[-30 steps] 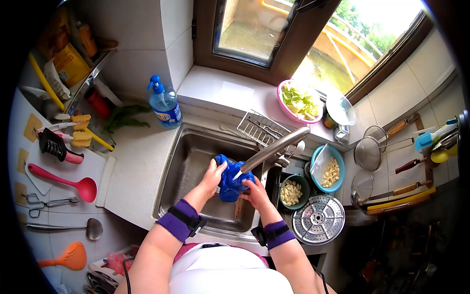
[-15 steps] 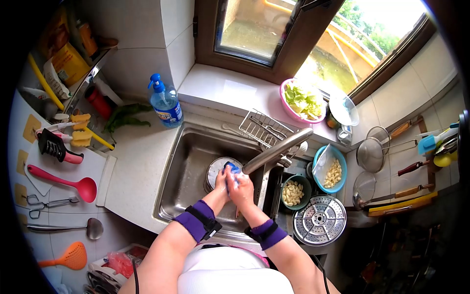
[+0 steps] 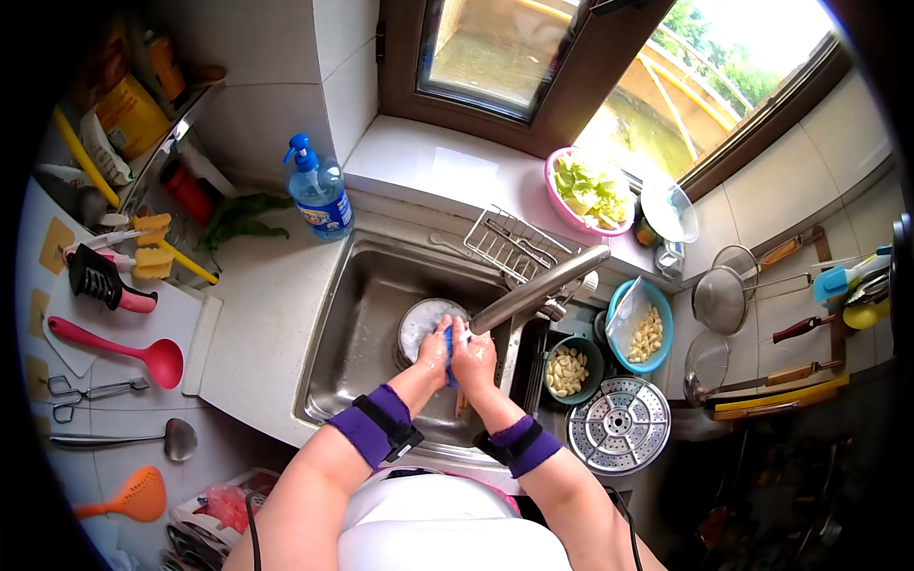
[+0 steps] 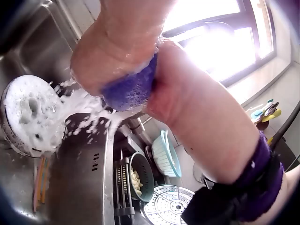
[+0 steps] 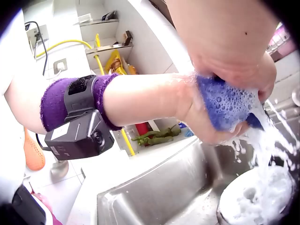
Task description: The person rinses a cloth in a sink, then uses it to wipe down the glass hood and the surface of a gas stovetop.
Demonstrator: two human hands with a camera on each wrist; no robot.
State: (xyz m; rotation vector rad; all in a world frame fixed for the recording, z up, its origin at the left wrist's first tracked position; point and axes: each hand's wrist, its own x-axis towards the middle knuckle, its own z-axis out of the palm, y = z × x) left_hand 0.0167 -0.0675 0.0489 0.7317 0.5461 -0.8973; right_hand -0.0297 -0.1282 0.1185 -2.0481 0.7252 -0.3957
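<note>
Both hands squeeze a wet, soapy blue cloth (image 4: 131, 89) between them over the sink (image 3: 328, 366). My left hand (image 3: 431, 356) and my right hand (image 3: 473, 362) press together around it, palms inward, close beside the tap's end (image 3: 486, 322). Foamy water (image 5: 269, 136) streams from the cloth in both wrist views. Below, a round bowl (image 4: 13, 144) stands in the sink, full of white suds (image 4: 33, 108). Much of the cloth is hidden by the fingers.
Thin coloured sticks (image 4: 40, 185) lie on the sink floor. Right of the sink are bowls of peeled cloves (image 3: 568, 373) and a perforated steel plate (image 3: 619, 425). A soap bottle (image 3: 322, 200) stands behind left; a pink basin of leaves (image 3: 590, 190) sits on the sill.
The blue cloth was spread between the hands under the tap; now it is bunched and squeezed between them. The bowl beneath has come into view, and its white suds show more.
</note>
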